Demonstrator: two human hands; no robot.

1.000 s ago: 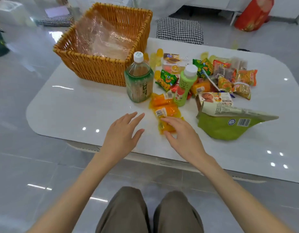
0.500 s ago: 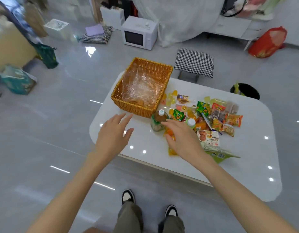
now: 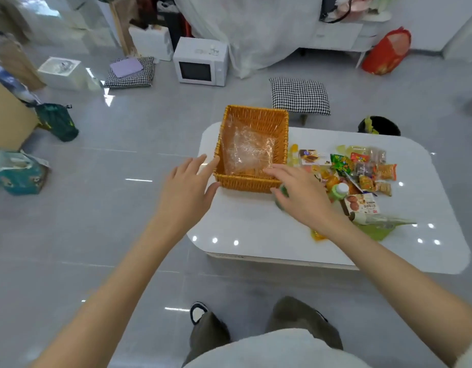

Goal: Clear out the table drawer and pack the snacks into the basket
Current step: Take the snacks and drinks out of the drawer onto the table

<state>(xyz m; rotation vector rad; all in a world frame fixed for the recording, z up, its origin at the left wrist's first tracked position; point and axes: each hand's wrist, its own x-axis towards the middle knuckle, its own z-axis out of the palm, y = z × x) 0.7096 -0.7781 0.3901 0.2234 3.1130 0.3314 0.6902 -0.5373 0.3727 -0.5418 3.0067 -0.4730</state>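
You are standing over a low white table point(image 3: 256, 229). The wicker basket point(image 3: 247, 183) sits at its far left corner, holding only a crumpled clear plastic liner point(image 3: 247, 152). The snacks point(image 3: 362, 171) lie in a loose heap on the tabletop just right of the basket, none of them inside it. Your left hand point(image 3: 187, 187) hangs by the basket's near left corner, fingers straight and spread, holding nothing. Your right hand point(image 3: 301, 197) reaches over the near right corner, fingers stretched out flat and gripping nothing. It covers most of a green bottle point(image 3: 282, 194); whether it touches the bottle cannot be told. A smaller green bottle with a white cap point(image 3: 339, 190) stands just right of that hand.
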